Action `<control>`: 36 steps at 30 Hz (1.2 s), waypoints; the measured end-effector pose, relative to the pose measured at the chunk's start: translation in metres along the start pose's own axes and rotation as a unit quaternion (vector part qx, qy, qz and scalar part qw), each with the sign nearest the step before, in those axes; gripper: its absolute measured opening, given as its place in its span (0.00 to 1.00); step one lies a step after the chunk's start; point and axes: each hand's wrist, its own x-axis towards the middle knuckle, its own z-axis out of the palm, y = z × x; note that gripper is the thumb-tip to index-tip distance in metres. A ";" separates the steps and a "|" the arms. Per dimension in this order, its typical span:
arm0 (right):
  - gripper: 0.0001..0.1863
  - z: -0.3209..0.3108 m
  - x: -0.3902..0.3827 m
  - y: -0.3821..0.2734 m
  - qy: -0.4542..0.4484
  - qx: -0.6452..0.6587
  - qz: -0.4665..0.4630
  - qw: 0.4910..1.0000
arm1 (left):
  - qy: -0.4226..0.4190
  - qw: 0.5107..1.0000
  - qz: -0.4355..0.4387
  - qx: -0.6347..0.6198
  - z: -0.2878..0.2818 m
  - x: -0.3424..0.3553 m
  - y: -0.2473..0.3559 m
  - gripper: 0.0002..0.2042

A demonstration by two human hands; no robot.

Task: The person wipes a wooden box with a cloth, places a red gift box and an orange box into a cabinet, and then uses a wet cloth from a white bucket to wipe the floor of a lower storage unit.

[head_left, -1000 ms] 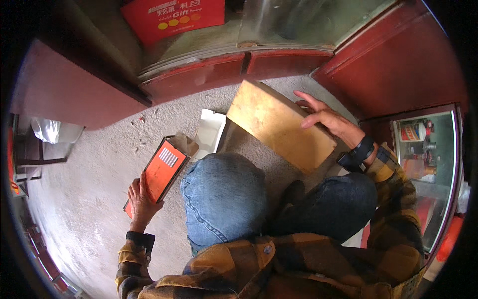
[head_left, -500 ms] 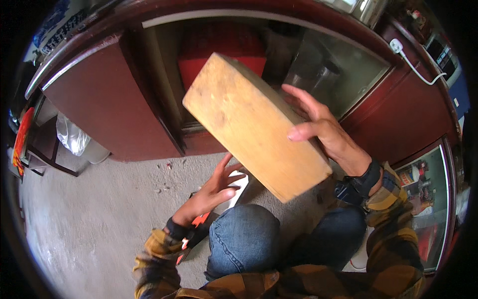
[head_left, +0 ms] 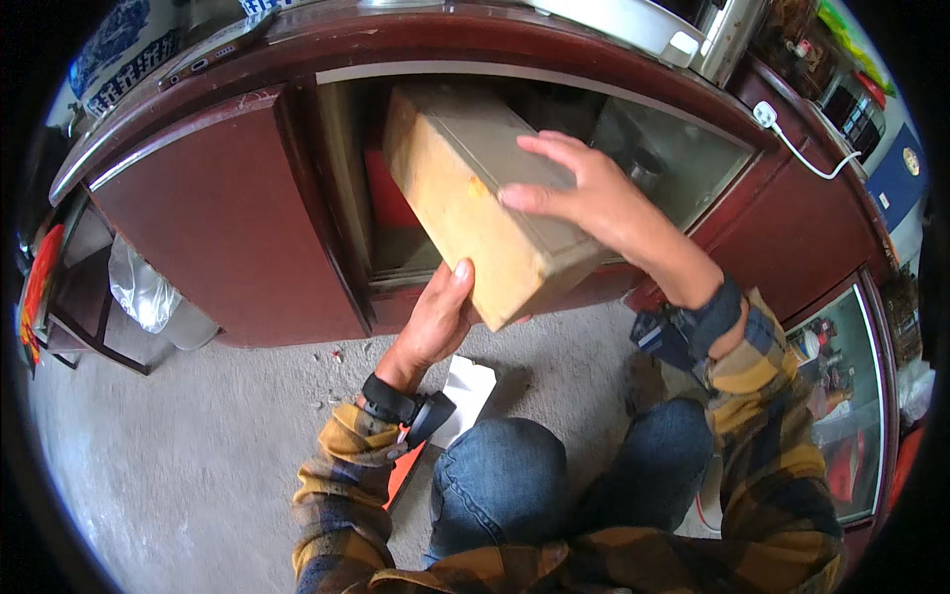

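A pale wooden box (head_left: 465,228) with a grey top is raised in front of the open cabinet compartment (head_left: 351,228), its far end at the opening. My left hand (head_left: 440,312) grips its lower left edge, thumb on the side and fingers underneath. My right hand (head_left: 594,198) rests on the upper right part, thumb along the top edge. A red object (head_left: 377,188) shows inside the compartment behind the wooden box. Below, an open white carton (head_left: 469,386) and a partly hidden orange box (head_left: 401,480) lie on the floor beside my knees.
The closed cabinet door (head_left: 213,218) is at left, beside a dark stool (head_left: 84,332) and a plastic-lined bin (head_left: 143,287). A glass-doored cabinet (head_left: 846,426) stands at right. A white plug (head_left: 764,114) hangs at the upper right. Trays (head_left: 623,20) sit on the countertop.
The wooden box has been raised, turned and moved toward the cabinet opening. My left hand has left the orange box and taken hold of the wooden box from below.
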 end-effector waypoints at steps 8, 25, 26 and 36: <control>0.42 0.008 0.034 0.017 0.017 0.014 -0.125 0.992 | 0.075 0.992 0.092 -0.034 -0.053 0.047 0.014 0.29; 0.47 0.001 0.009 0.049 -0.165 0.705 0.026 0.689 | 0.009 0.904 0.104 -0.414 -0.103 0.067 -0.012 0.45; 0.47 -0.009 0.000 0.056 -0.201 0.658 0.014 0.726 | -0.010 0.857 0.099 -0.506 -0.114 0.072 -0.020 0.44; 0.55 -0.046 -0.240 0.300 -0.083 -0.003 0.342 0.936 | 0.105 0.876 0.072 -0.466 -0.162 0.063 -0.049 0.22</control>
